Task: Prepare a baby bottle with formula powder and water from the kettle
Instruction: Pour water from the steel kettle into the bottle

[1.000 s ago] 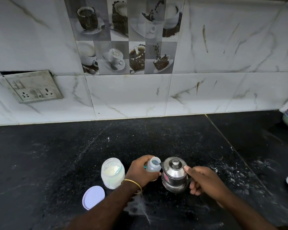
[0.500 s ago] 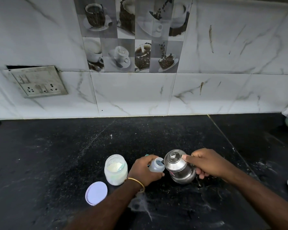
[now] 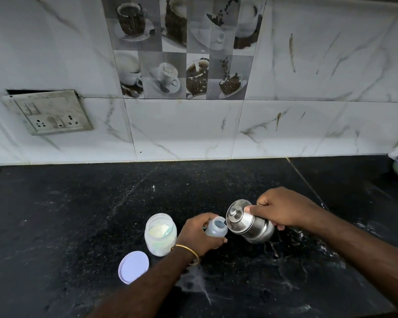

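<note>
At 6 o'clock on counter [image 3: 78, 226]: left hand [image 3: 197, 235] is gripping bottle [image 3: 216, 228]; right hand [image 3: 283, 208] is gripping kettle [image 3: 248, 222], tilting it toward 9 o'clock

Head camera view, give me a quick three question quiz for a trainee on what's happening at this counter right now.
1. True or false: the steel kettle is tilted with its lidded top toward the open baby bottle.
2. Which hand holds the bottle? A) left hand B) right hand C) neither
3. Fill in: the round lilac lid lies on the black counter near the open ______ jar.

Key
1. True; the kettle leans left over the bottle's mouth.
2. A; the right hand grips the kettle, thumb on its lid.
3. Formula powder; pale powder shows inside.
</note>
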Demonstrator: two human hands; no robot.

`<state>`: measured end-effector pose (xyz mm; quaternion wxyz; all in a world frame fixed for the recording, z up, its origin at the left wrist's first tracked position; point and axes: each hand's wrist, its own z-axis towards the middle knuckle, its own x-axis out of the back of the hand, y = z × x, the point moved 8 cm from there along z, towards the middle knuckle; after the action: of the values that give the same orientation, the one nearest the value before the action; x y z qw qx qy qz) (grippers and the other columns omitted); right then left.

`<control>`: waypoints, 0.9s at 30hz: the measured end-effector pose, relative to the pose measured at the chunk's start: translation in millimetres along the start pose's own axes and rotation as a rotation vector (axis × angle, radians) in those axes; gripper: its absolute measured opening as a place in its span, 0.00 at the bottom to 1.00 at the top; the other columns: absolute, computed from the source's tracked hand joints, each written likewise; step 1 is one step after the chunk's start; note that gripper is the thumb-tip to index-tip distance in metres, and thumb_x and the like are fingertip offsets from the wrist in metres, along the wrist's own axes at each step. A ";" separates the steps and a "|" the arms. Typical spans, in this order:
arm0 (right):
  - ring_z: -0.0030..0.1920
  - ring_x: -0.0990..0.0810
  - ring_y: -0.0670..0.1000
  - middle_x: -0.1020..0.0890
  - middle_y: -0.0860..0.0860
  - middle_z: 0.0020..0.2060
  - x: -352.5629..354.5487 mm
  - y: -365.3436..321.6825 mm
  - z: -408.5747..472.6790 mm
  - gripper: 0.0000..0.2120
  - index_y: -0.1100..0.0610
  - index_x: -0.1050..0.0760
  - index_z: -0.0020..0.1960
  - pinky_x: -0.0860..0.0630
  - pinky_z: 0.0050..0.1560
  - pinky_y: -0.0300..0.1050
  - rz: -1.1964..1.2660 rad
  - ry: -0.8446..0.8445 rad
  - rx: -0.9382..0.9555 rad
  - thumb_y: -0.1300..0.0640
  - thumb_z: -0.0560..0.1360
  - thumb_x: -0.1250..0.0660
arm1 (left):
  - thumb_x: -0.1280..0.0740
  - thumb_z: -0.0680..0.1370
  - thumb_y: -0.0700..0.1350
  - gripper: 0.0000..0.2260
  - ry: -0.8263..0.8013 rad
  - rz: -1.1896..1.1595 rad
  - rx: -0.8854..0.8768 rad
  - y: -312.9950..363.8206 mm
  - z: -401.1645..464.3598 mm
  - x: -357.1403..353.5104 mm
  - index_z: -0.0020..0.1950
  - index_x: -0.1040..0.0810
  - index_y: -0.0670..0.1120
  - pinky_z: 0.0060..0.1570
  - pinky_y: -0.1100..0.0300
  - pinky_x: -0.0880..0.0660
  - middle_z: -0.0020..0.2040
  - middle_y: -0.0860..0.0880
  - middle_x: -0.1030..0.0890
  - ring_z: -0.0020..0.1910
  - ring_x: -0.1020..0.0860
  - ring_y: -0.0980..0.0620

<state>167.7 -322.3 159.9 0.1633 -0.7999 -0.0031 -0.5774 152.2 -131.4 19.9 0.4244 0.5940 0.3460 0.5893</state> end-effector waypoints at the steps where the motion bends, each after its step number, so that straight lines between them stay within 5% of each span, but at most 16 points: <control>1: 0.27 0.17 0.47 0.15 0.54 0.30 0.9 -1.2 0.4 0.25 0.53 0.27 0.31 0.20 0.41 0.49 -0.015 0.004 0.003 0.34 0.76 0.37 | 0.19 0.60 0.52 0.21 -0.003 -0.003 0.000 -0.3 0.1 -0.4 0.51 0.17 0.56 0.51 0.62 0.22 0.47 0.58 0.15 0.47 0.19 0.61; 8: 0.27 0.20 0.47 0.18 0.51 0.27 7.3 -9.4 3.5 0.25 0.54 0.25 0.33 0.20 0.41 0.48 -0.092 -0.005 0.009 0.35 0.76 0.37 | 0.19 0.60 0.52 0.21 -0.015 -0.018 0.000 -0.4 -0.6 -3.2 0.51 0.17 0.55 0.50 0.66 0.24 0.46 0.58 0.15 0.47 0.19 0.61; 14: 0.29 0.27 0.47 0.25 0.48 0.26 15.1 -17.1 5.0 0.26 0.54 0.28 0.31 0.32 0.34 0.43 -0.185 0.029 0.014 0.34 0.75 0.37 | 0.20 0.59 0.54 0.22 -0.017 -0.017 0.005 -4.0 0.4 -6.2 0.52 0.17 0.55 0.52 0.60 0.21 0.46 0.58 0.15 0.47 0.18 0.60; 27: 0.32 0.24 0.47 0.22 0.48 0.31 20.7 -31.3 2.3 0.25 0.54 0.21 0.38 0.34 0.32 0.42 -0.322 0.085 0.052 0.33 0.76 0.39 | 0.19 0.60 0.51 0.22 -0.029 -0.009 -0.004 -2.6 1.7 -9.3 0.53 0.17 0.54 0.53 0.59 0.20 0.47 0.57 0.15 0.47 0.18 0.60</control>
<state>170.7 -295.9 186.4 0.0893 -0.7596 -0.1395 -0.6290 153.5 -138.9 13.9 0.4331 0.6002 0.3412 0.5795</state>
